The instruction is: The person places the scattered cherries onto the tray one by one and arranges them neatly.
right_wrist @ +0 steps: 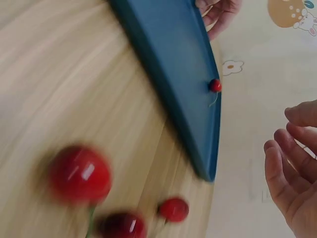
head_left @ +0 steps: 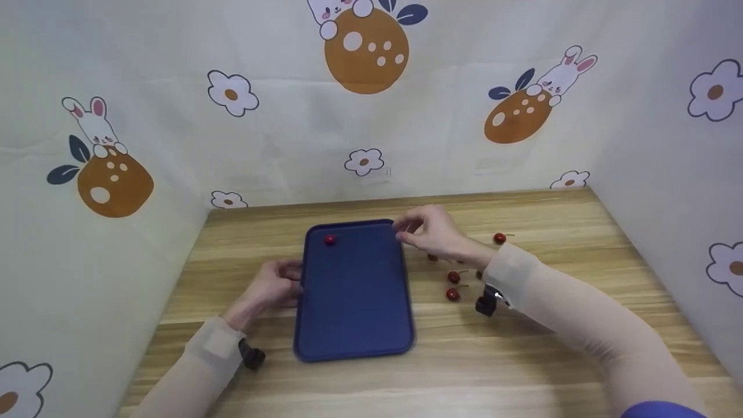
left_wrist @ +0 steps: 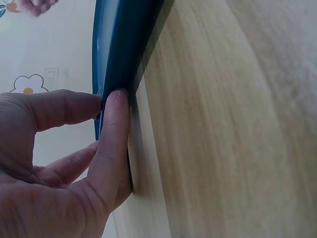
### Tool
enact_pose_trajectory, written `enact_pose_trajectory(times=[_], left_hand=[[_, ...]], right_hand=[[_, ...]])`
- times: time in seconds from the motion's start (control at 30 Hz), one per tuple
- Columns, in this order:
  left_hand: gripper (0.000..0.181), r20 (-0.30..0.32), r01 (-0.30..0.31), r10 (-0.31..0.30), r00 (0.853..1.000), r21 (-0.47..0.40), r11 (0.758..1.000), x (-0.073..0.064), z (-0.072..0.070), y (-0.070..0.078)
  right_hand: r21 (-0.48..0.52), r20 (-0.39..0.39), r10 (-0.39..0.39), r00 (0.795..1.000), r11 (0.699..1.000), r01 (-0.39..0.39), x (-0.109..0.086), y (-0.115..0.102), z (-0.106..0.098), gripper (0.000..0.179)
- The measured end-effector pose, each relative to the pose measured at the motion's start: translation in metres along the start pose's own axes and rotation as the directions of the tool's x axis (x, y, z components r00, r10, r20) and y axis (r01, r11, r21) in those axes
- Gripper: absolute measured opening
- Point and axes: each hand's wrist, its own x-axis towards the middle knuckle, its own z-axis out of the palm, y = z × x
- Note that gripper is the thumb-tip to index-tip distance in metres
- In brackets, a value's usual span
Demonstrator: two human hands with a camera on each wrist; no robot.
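A dark blue rectangular tray [head_left: 354,302] lies on the wooden table, with one red cherry [head_left: 329,240] near its far left corner. My left hand [head_left: 271,287] grips the tray's left side; in the left wrist view its thumb and fingers pinch the rim [left_wrist: 115,59]. Above the tray's far right corner is my right hand [head_left: 434,233], its fingers loosely bent. The right wrist view shows nothing between those fingers [right_wrist: 275,173], and they are apart from the tray there. Several stemmed cherries lie right of the tray, among them a near one [right_wrist: 80,173], blurred.
Under my right forearm and wrist are more loose cherries, including one [head_left: 453,277] beside the tray and another [head_left: 500,238] farther back. Pale cloth walls [head_left: 278,145] printed with rabbits and flowers enclose the table [head_left: 464,360] at the back and both sides.
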Motion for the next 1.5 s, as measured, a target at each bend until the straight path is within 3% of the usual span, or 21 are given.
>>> enact_pose_trajectory(times=[0.13, 0.37, 0.53, 0.87, 1.03, 1.27, 1.5], left_hand=[[0.07, 0.011, 0.025, -0.025, 1.0, -0.024, 0.999, 0.0, 0.001, 0.0], [0.072, 0.008, 0.047, -0.047, 0.999, -0.019, 0.999, 0.001, 0.0, 0.002], [0.074, -0.007, 0.052, -0.052, 0.999, -0.004, 0.999, -0.001, -0.002, 0.001], [0.073, 0.019, 0.068, -0.068, 0.998, -0.035, 0.997, -0.001, -0.002, 0.001], [0.073, 0.015, 0.072, -0.071, 0.997, -0.033, 0.997, 0.0, -0.001, 0.002], [0.07, 0.015, 0.051, -0.051, 0.999, -0.019, 0.999, 0.0, -0.001, 0.002], [0.069, 0.003, 0.033, -0.033, 0.999, 0.018, 0.999, 0.001, 0.0, 0.0]], right_hand=[[-0.028, 0.012, -0.031, 0.999, 0.999, 0.031, -0.018, 0.01, -0.015, 0.021], [0.012, -0.016, 0.045, 0.999, 0.999, -0.045, -0.046, 0.029, -0.045, 0.022], [0.015, -0.067, 0.055, 0.996, 0.998, -0.054, -0.059, 0.046, -0.064, 0.021], [0.11, -0.118, 0.153, 0.981, 0.984, -0.14, -0.085, 0.084, -0.101, 0.03], [0.111, -0.141, 0.181, 0.973, 0.98, -0.166, -0.098, 0.103, -0.119, 0.031], [0.074, -0.182, 0.215, 0.96, 0.976, -0.205, -0.113, 0.124, -0.138, 0.03], [0.062, -0.155, 0.278, 0.948, 0.96, -0.272, -0.119, 0.146, -0.145, 0.037]])
